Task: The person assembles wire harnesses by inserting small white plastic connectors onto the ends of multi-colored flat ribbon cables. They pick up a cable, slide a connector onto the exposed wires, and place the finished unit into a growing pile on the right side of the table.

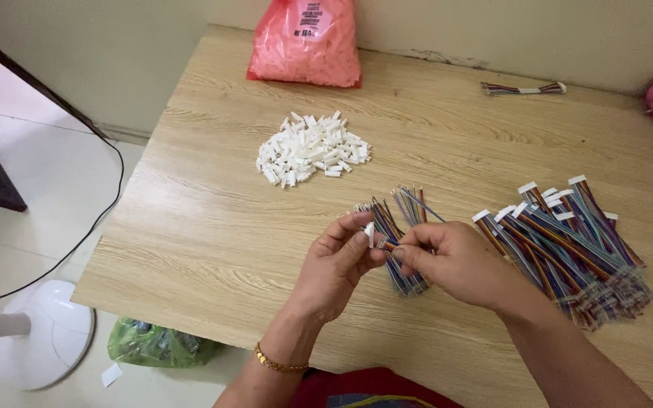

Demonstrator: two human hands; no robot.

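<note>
While the left hand point(341, 261) pinches a small white connector housing point(369, 233) and the right hand point(455, 261) pinches a wire bundle point(400, 227) near the surface's point(213, 227) front edge, the tiny housing could slip. The bundle's long axis runs toward the far edge, tips pointing away.

I see a pink bag point(305, 41) at top centre, a lone wire bundle point(524, 89) upper right, a white fan base point(43, 336) lower left, a green bag point(156, 344) beneath the table point(213, 249).
</note>
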